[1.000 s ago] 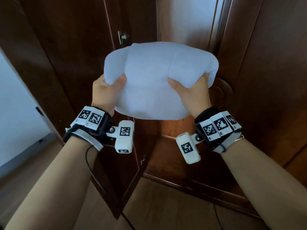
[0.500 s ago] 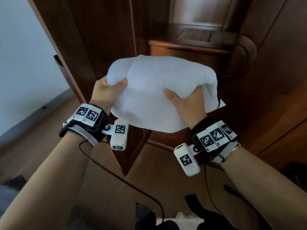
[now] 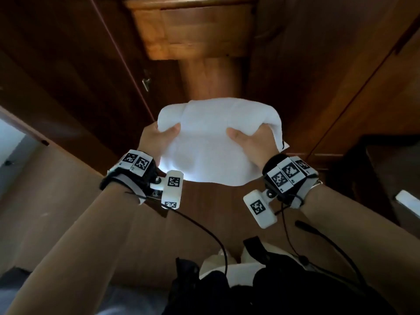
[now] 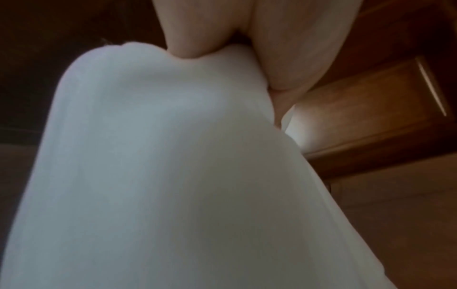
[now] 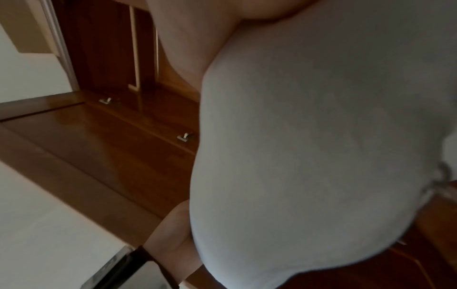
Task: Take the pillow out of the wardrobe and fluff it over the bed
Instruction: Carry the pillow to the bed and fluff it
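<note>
A soft white pillow (image 3: 211, 142) hangs in the air in front of the dark wooden wardrobe (image 3: 75, 64), held at chest height over the floor. My left hand (image 3: 156, 138) grips its left end, thumb on top and fingers underneath. My right hand (image 3: 252, 142) grips its right end the same way. The white pillow (image 4: 158, 166) fills the left wrist view, with my thumb pressing into its top edge. In the right wrist view the pillow (image 5: 321, 136) covers most of the picture. No bed is in view.
An open wardrobe door (image 3: 45, 105) stands at the left, with a metal handle (image 3: 146, 84) on the panel beside it. A lit wooden drawer unit (image 3: 193, 28) sits inside the wardrobe. Dark furniture (image 3: 386, 178) is at the right. Wood floor (image 3: 56, 201) lies below.
The pillow has come down and toward me, away from the wardrobe, still gripped by both hands. My view has tilted down, showing more floor and my own body.
</note>
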`<state>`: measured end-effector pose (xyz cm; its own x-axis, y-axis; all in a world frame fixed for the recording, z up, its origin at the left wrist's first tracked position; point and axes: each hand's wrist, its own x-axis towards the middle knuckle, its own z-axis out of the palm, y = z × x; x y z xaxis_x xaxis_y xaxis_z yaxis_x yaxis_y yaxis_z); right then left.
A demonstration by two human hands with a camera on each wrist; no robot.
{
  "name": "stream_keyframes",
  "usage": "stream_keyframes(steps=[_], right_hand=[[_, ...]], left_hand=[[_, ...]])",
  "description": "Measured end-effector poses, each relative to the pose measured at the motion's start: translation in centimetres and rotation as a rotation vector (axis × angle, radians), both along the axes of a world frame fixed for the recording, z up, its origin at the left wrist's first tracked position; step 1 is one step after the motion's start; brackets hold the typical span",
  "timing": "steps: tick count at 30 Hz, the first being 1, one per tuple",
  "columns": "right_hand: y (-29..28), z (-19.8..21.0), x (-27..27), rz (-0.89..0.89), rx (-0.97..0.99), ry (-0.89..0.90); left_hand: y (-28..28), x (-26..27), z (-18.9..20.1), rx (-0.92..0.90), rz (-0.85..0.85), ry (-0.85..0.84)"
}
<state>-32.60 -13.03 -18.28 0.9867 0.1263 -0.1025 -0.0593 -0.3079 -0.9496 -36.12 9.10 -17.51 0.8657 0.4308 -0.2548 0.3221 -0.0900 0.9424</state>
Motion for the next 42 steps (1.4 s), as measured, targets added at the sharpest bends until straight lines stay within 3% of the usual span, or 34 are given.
stream_keyframes(steps=[8,14,21,24,27,34,42], right_hand=[[-10.6,0.1,1.0,-0.234,0.013,0.048],[-21.6,1.4,0.8,-0.455,0.001,0.065],[-31.1,2.1,0.2,-0.774,-0.176,0.081],[-33.8,2.6,-0.4,-0.877,-0.163,0.043],[-36.3,2.5,-1.2,-0.972,-0.134,-0.044],[-38.9,2.5,-4.1,-1.240,-0.136,0.008],[-36.8,2.1,-11.9,-1.566,0.076,0.005]], left_hand=[[-10.0,6.3,-0.6,0.009,-0.267,0.029],[-21.8,11.5,-0.3,-0.029,-0.481,0.040],[-33.6,15.2,1.0,-0.030,-0.711,-0.052],[-37.7,16.6,1.7,-0.042,-0.798,-0.076],[-41.3,17.7,2.0,-0.066,-0.885,-0.081],[-48.4,19.1,1.3,-0.204,-1.114,-0.062],[-54.5,16.3,0.9,-0.320,-1.443,-0.027]])
